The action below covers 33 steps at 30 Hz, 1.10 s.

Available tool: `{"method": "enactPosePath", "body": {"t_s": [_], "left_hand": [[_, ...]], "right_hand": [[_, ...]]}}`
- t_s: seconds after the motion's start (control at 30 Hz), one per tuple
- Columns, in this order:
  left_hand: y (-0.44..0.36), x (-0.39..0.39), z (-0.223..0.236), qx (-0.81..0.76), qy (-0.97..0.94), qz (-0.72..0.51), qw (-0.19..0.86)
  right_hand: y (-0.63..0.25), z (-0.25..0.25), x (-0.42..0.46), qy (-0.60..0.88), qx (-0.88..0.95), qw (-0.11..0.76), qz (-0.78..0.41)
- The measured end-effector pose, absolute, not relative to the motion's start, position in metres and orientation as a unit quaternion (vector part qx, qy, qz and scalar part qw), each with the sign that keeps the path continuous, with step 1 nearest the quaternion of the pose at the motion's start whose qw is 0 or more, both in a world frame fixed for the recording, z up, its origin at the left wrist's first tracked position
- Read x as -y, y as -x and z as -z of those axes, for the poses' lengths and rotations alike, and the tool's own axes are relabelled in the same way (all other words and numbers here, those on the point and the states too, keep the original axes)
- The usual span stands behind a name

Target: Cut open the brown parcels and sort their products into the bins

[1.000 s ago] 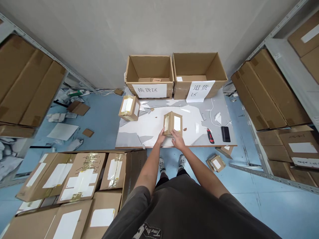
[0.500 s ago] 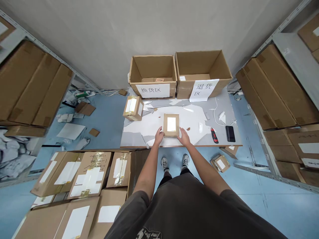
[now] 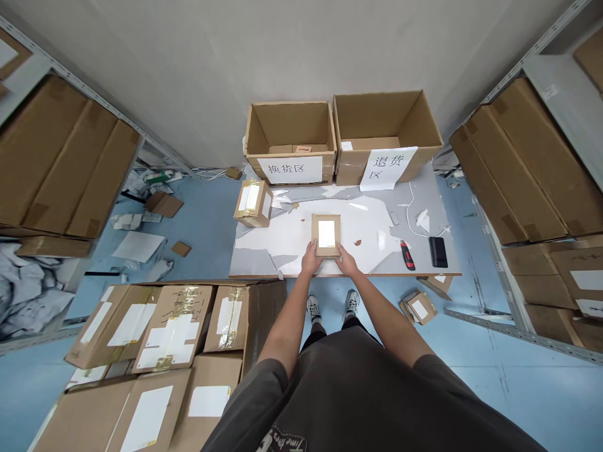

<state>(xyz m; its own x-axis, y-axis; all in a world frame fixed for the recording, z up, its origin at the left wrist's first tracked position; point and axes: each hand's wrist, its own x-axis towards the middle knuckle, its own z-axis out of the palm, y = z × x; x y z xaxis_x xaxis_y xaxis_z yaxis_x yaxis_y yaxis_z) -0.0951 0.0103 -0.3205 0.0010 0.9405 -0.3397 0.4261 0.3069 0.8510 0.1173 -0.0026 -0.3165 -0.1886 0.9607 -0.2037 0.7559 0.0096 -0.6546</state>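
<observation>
A small cardboard box (image 3: 320,223) with a white label on top is at the middle of the worktable's near side. My left hand (image 3: 311,258) grips its near left corner, fingers along the side. On the near right corner, my right hand (image 3: 347,259) closes in the same way, so the box sits between both hands. Whether its base touches the table or is slightly raised, I cannot tell. To the left stands a taped carton (image 3: 253,203) with white labels. A red and black box cutter (image 3: 407,255) and a black phone-like device (image 3: 438,252) lie to the right.
Two large open cartons with handwritten signs, one left (image 3: 291,171) and one right (image 3: 409,160), line the table's back. Scraps of paper litter the worktable (image 3: 277,257). Labelled boxes (image 3: 172,333) are piled at my left. Shelves with cartons (image 3: 527,163) flank both sides.
My left hand has moved in from beside the box and now grips its near left corner. My right hand has closed on the right corner. The view has shifted slightly.
</observation>
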Motion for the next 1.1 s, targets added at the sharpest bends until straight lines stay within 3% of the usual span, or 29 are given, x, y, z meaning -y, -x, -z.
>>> {"method": "enactPosePath", "body": {"t_s": [0.3, 0.53, 0.7, 0.83, 0.97, 1.1], "left_hand": [[0.089, -0.011, 0.324, -0.617, -0.513, -0.335, 0.494], [0.075, -0.016, 0.349, -0.548, -0.439, -0.387, 0.599], [0.069, -0.017, 0.373, -0.533, -0.413, -0.350, 0.651], [0.079, -0.020, 0.380, -0.583, -0.454, -0.330, 0.587], [0.094, -0.014, 0.370, -0.629, -0.452, -0.318, 0.546], [0.096, -0.008, 0.345, -0.667, -0.401, -0.331, 0.533]], "right_hand": [[-0.122, 0.306, 0.007, 0.636, 0.687, 0.173, -0.308], [-0.121, 0.277, 0.008, 0.598, 0.724, 0.192, -0.284], [-0.107, 0.269, 0.007, 0.565, 0.761, 0.132, -0.291], [-0.088, 0.276, 0.011, 0.528, 0.782, 0.093, -0.317], [-0.085, 0.283, 0.010, 0.515, 0.780, 0.164, -0.316], [-0.108, 0.288, -0.002, 0.597, 0.712, 0.245, -0.276]]}}
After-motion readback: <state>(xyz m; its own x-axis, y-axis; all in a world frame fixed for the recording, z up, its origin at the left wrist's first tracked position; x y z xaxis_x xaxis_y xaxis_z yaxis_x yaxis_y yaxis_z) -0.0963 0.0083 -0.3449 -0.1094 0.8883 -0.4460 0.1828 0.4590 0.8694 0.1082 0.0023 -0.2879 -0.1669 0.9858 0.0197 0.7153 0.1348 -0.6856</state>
